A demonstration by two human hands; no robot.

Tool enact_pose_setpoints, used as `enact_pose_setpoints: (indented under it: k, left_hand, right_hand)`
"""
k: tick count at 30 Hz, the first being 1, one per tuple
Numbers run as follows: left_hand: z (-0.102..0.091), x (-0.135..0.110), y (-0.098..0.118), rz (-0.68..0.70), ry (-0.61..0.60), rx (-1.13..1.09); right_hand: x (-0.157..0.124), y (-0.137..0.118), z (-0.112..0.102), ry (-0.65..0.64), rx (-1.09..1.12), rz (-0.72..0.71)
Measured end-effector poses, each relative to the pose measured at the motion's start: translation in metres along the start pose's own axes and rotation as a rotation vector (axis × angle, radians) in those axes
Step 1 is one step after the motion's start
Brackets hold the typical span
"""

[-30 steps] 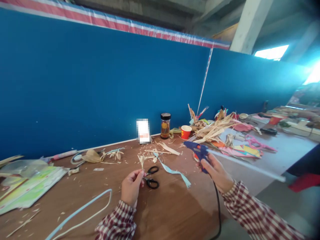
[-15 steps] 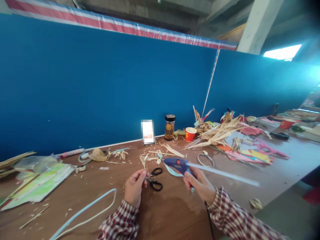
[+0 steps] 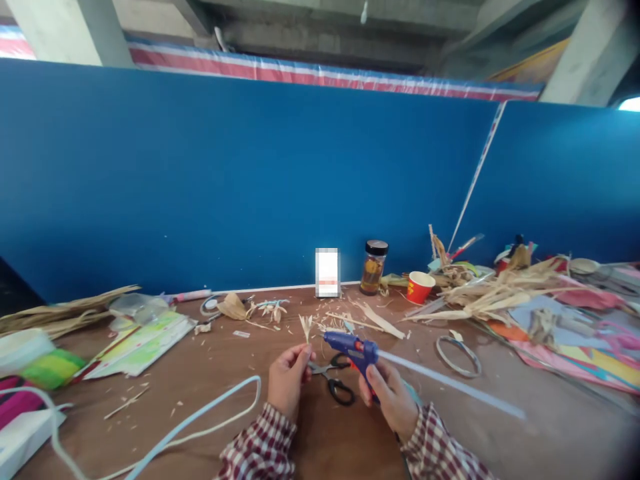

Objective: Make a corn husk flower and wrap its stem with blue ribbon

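Between thumb and fingers, my left hand (image 3: 289, 379) pinches a small pale husk piece (image 3: 306, 328) whose frayed end fans upward. My right hand (image 3: 393, 397) is wrapped round the handle of a blue hot glue gun (image 3: 353, 347), and a long translucent glue stick (image 3: 450, 383) sticks out of its back. The gun's nozzle points left, close to the husk piece; whether they touch I cannot tell. Black-handled scissors (image 3: 341, 392) lie on the table just between my hands, partly covered by my left fingers.
Husk scraps (image 3: 377, 320) litter the brown table (image 3: 210, 360). At the back stand a dark-lidded jar (image 3: 374, 268) and a red paper cup (image 3: 421, 288). Dry husks (image 3: 505, 290) pile up to the right, near a wire ring (image 3: 457, 355). A pale blue strip (image 3: 200, 413) loops at front left.
The view has swung left, so things appear further right. The glue gun has come closer to the husk piece in my left hand. Both hands keep their holds.
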State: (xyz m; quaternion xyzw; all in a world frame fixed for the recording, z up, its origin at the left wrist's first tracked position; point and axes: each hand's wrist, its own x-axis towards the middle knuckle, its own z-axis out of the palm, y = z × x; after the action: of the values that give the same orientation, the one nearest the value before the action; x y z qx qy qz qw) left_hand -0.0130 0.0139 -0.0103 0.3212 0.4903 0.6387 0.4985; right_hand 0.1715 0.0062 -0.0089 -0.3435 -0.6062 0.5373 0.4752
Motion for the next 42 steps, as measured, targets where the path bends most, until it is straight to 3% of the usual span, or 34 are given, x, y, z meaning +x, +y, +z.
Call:
enact_pose_setpoints:
  k: [17,42]
  left_hand:
    - [0.007,-0.007,0.006,0.002,0.055,0.076]
    - [0.007,-0.008,0.005,0.007,0.013,0.082]
  right_hand:
    - [-0.008,-0.004,0.0,-0.011,-0.356,-0.018]
    - [-0.008,-0.007,0.0,0.005,-0.434,-0.035]
